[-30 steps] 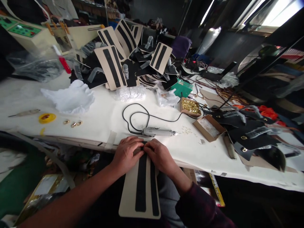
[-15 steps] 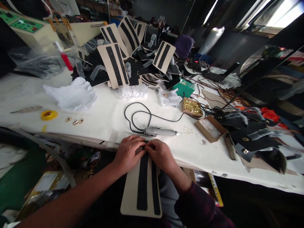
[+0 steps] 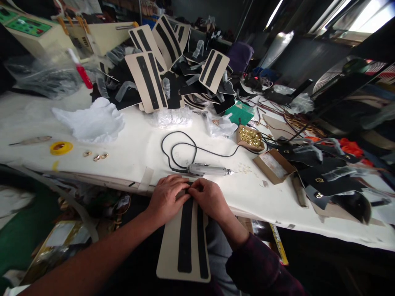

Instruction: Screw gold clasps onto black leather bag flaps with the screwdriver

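A beige panel with two black strips (image 3: 172, 250) leans from the table edge down over my lap. My left hand (image 3: 168, 197) lies across its upper end, the fingers bent over it and the thumb pressed near a black strip. Beside it my right hand (image 3: 210, 199) is closed in a pinch at the upper part of the same strip. Whatever sits between those fingertips is hidden. Just beyond both hands, a grey electric screwdriver (image 3: 206, 169) lies on the table with its tip to the right. Small gold screws (image 3: 245, 168) are scattered near that tip.
Similar striped panels (image 3: 145, 82) are piled at the back. A small box of gold fittings (image 3: 249, 137) and an open cardboard box (image 3: 273, 166) stand to the right. A black cable (image 3: 216, 153) loops behind the screwdriver. Yellow tape (image 3: 61, 148) and gold clasps (image 3: 96, 157) lie left.
The view has shifted very slightly. Both hands stay at the panel's upper end, with only a tiny movement of the right hand's fingers.
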The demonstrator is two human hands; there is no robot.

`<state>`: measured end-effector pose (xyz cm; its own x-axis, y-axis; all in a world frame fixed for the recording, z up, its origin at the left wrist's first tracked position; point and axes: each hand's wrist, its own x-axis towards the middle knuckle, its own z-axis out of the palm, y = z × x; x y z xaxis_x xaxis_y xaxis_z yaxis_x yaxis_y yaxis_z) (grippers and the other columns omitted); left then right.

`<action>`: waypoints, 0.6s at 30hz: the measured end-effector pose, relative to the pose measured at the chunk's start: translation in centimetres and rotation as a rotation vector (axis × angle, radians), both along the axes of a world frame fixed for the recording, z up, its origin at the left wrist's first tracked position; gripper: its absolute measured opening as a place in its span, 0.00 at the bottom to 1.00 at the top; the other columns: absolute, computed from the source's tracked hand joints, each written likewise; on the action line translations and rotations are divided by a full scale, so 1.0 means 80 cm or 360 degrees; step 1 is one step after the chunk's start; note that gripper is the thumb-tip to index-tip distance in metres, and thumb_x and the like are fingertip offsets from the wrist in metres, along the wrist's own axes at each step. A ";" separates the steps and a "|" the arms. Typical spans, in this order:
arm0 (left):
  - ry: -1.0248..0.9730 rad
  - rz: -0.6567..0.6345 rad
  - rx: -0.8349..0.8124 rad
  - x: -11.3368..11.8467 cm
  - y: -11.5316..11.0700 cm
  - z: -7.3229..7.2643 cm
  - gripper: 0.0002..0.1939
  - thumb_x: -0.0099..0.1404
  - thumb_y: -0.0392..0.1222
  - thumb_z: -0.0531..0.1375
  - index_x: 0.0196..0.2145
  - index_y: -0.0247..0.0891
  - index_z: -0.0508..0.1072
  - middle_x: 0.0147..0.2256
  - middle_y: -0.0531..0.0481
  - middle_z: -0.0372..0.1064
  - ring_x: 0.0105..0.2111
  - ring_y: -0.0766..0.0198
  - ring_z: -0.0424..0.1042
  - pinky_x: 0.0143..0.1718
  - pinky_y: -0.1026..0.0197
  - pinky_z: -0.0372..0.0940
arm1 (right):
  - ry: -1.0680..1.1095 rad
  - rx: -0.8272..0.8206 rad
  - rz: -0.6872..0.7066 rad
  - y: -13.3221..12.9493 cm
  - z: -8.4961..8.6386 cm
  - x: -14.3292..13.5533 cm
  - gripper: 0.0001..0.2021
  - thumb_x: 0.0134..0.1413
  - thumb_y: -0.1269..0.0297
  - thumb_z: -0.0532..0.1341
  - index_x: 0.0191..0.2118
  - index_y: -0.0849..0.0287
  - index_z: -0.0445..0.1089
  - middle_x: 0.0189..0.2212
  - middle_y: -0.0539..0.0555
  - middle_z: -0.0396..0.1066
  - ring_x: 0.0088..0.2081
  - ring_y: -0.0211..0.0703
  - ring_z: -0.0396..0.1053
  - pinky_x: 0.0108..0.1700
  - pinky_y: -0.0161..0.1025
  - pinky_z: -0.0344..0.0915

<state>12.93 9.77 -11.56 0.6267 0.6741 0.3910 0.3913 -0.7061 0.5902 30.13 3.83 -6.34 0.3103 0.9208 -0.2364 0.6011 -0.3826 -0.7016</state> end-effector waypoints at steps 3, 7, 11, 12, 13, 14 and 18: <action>0.0011 -0.0010 -0.0002 0.000 0.000 -0.001 0.12 0.66 0.37 0.70 0.47 0.43 0.78 0.54 0.48 0.79 0.57 0.48 0.72 0.56 0.43 0.66 | 0.0007 -0.0006 0.0023 0.004 -0.001 0.004 0.02 0.54 0.65 0.66 0.31 0.55 0.76 0.28 0.49 0.77 0.31 0.41 0.71 0.34 0.36 0.61; 0.0035 -0.0014 -0.0027 -0.001 0.001 -0.001 0.13 0.65 0.38 0.70 0.48 0.43 0.78 0.54 0.48 0.79 0.56 0.47 0.72 0.55 0.42 0.66 | -0.0002 -0.0082 0.0109 0.015 -0.001 0.011 0.04 0.53 0.65 0.66 0.29 0.56 0.75 0.26 0.48 0.75 0.29 0.40 0.69 0.31 0.35 0.58; 0.0034 -0.0009 -0.0037 -0.001 0.002 -0.001 0.13 0.66 0.40 0.69 0.48 0.44 0.79 0.53 0.47 0.79 0.57 0.46 0.72 0.56 0.42 0.66 | 0.0048 -0.0147 0.0201 0.025 -0.002 0.019 0.03 0.51 0.65 0.68 0.29 0.56 0.75 0.22 0.47 0.72 0.26 0.39 0.67 0.28 0.35 0.56; 0.0030 -0.0007 -0.0029 -0.001 0.002 -0.001 0.13 0.66 0.40 0.69 0.48 0.43 0.79 0.53 0.46 0.79 0.57 0.46 0.72 0.56 0.41 0.66 | 0.0070 -0.0150 0.0208 0.026 -0.003 0.020 0.03 0.50 0.66 0.68 0.29 0.56 0.75 0.22 0.47 0.72 0.26 0.38 0.67 0.28 0.34 0.56; 0.0027 -0.0007 -0.0020 -0.001 0.002 -0.001 0.13 0.66 0.40 0.69 0.48 0.43 0.79 0.53 0.46 0.79 0.57 0.46 0.72 0.56 0.41 0.66 | 0.0090 -0.0149 0.0208 0.025 -0.004 0.021 0.03 0.50 0.66 0.68 0.29 0.56 0.75 0.22 0.47 0.72 0.26 0.38 0.67 0.28 0.34 0.56; 0.0023 -0.0007 -0.0012 -0.001 0.002 -0.001 0.12 0.66 0.40 0.69 0.48 0.43 0.79 0.53 0.46 0.79 0.56 0.46 0.72 0.56 0.41 0.66 | 0.0111 -0.0141 0.0204 0.024 -0.004 0.021 0.02 0.51 0.66 0.68 0.30 0.56 0.75 0.22 0.47 0.72 0.26 0.38 0.67 0.28 0.34 0.57; 0.0004 -0.0015 0.0012 -0.001 0.002 -0.002 0.12 0.66 0.39 0.69 0.48 0.43 0.80 0.52 0.46 0.79 0.56 0.47 0.73 0.56 0.42 0.67 | 0.0295 -0.0101 0.0182 0.017 -0.004 0.023 0.04 0.52 0.64 0.68 0.32 0.57 0.75 0.22 0.46 0.72 0.24 0.37 0.67 0.26 0.33 0.57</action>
<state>12.89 9.96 -11.75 0.6337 0.6655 0.3944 0.3862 -0.7139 0.5841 32.01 5.19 -6.68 0.1508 0.9288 -0.3384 0.5063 -0.3666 -0.7805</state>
